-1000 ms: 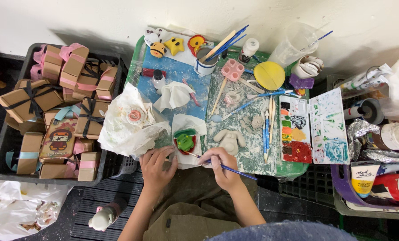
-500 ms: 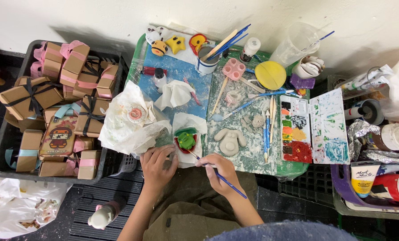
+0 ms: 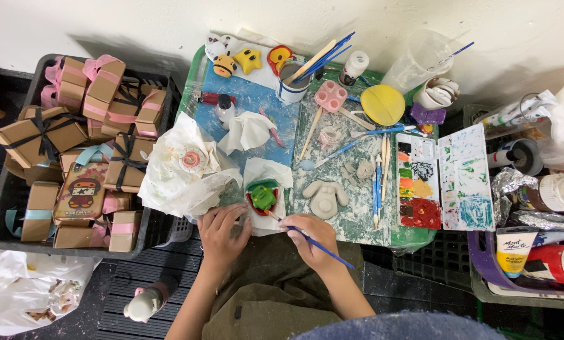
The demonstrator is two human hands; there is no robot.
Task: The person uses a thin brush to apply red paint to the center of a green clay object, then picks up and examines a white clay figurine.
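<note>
painting the small green and red figure [image 3: 262, 196] on its white paper at the near edge of the desk [image 3: 414, 238], the right hand [image 3: 315, 236] has its grip clamped on a blue brush [image 3: 320, 246], tip at the figure. the left hand [image 3: 222, 228], fingers curled, steadies the paper; short light strokes suit best.

Two hands [image 3: 222, 230], one paintbrush [image 3: 316, 243], one green figure [image 3: 263, 196].

arms: bare, no sleeves | legs: olive-green trousers | hands: no gloves
</note>
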